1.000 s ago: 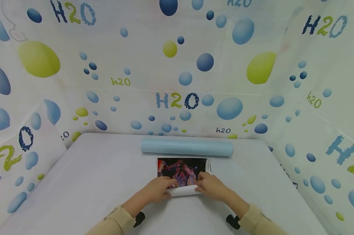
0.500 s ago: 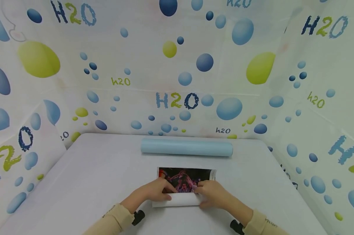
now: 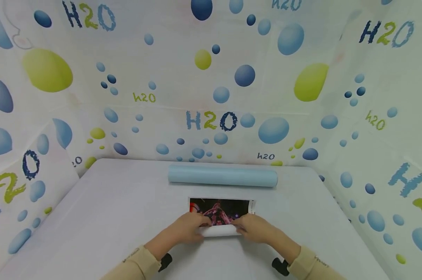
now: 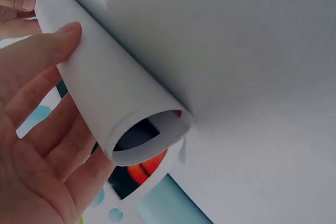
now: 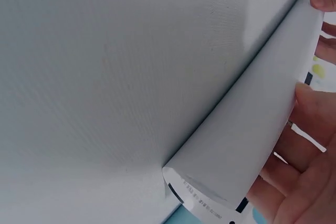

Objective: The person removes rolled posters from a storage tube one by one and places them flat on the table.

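Observation:
A printed poster point(image 3: 218, 212) with a dark, colourful photo lies picture side up in front of the person, its near part rolled into a white tube point(image 3: 221, 231). My left hand point(image 3: 190, 227) holds the tube's left end. In the left wrist view, the thumb lies on the white outside of the tube point(image 4: 100, 66), the fingers along its other side; the open end shows a hollow middle. My right hand point(image 3: 256, 228) grips the right end the same way. The right wrist view shows the tube point(image 5: 252, 103) and a white printed margin point(image 5: 202, 200) at its end.
Behind the poster, a long light blue roll point(image 3: 221, 175) lies across the white table point(image 3: 127, 202). Bubble-patterned "H2O" sheeting point(image 3: 176, 70) encloses the back and sides. Dark wrist cameras point(image 3: 165, 262) hang below the beige sleeves point(image 3: 134, 264).
The poster first slid toward the person and is now slightly farther off. The tube looked wider half a second ago. Less of the photo shows than a second ago.

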The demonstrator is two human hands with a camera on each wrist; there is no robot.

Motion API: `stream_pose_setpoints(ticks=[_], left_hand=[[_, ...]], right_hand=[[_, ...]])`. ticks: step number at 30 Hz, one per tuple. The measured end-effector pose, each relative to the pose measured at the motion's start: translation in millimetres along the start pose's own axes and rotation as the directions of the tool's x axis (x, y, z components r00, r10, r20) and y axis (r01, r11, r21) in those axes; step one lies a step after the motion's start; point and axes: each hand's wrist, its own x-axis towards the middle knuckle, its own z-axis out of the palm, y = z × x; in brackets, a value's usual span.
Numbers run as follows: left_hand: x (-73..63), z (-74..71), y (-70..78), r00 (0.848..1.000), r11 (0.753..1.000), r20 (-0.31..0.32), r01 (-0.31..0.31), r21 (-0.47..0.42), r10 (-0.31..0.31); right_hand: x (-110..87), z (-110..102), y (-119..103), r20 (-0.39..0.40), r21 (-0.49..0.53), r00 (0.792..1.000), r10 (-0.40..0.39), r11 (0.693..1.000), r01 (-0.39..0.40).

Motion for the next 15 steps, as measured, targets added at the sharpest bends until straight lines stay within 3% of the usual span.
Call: stream_pose_setpoints(ticks=[4, 9, 12, 15], left_hand=[[2.6, -1.2, -5.1, 0.999, 0.994, 0.052, 0.001, -0.106, 0.004], [4.7, -2.9, -11.9, 0.992, 0.963, 0.124, 0.022, -0.267, 0.012], [7.0, -2.4, -19.5, 0.989, 0.938, 0.147, 0.02, -0.347, 0.033], [8.5, -1.2, -27.2, 0.991, 0.92, 0.128, 0.026, -0.391, 0.026]], right_hand=[[-0.9, 1.6, 0.5, -0.08, -0.083, 0.996, -0.04, 0.996, 0.033], [-2.6, 4.3, 0.7, -0.175, -0.202, 0.976, -0.126, 0.975, 0.09], [-1.9, 6.8, -0.8, -0.182, -0.242, 0.972, -0.147, 0.965, 0.101], [-0.7, 9.1, -2.4, -0.145, -0.259, 0.982, -0.124, 0.962, 0.083]])
